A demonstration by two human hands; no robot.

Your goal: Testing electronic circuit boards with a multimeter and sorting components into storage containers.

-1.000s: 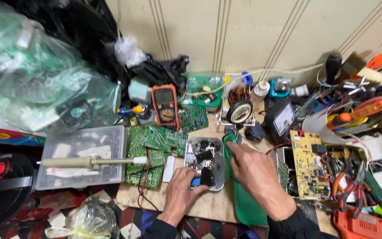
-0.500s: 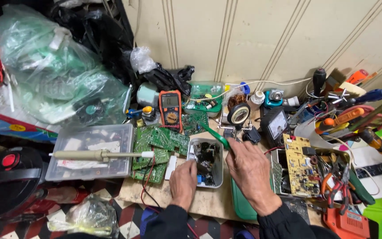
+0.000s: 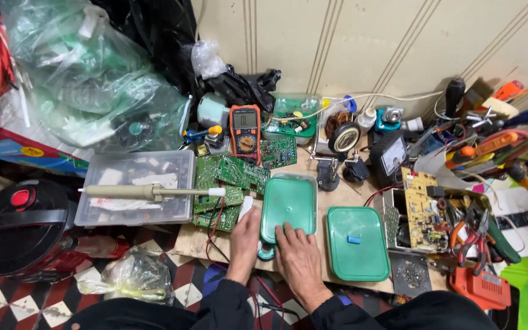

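Hands: left hand (image 3: 245, 235) and right hand (image 3: 296, 250) lie side by side at lower centre of the frame, both at the near edge of a green lid (image 3: 288, 206).
Left hand state: fingers together and extended, laid flat along the lid's lower left corner; nothing is gripped in it.
Right hand state: fingers slightly spread, tips pressed on the lid's lower edge; nothing closed in the palm.
Green lid: rectangular with rounded corners, sits on a container at centre of the tabletop (image 3: 343, 197); the container body is hidden beneath it.
Key relation: lid lies directly above the hands in the frame, away from the person; its long axis runs up the frame, in line with both forearms. Both hands touch it; the right covers more of the near edge.
Second green lid (image 3: 357, 243): same kind, with a small blue tab, just right of the right hand, apart from it.
Circuit boards (image 3: 230, 183): green, stacked left of the lid, close to the left hand.
Soldering iron (image 3: 153, 192): lies across a clear plastic box (image 3: 135, 186) at left, tip pointing right.
Multimeter (image 3: 245, 127): orange-edged, upper centre, against the wall.
Pliers (image 3: 469, 229): orange-handled, in the clutter at right.
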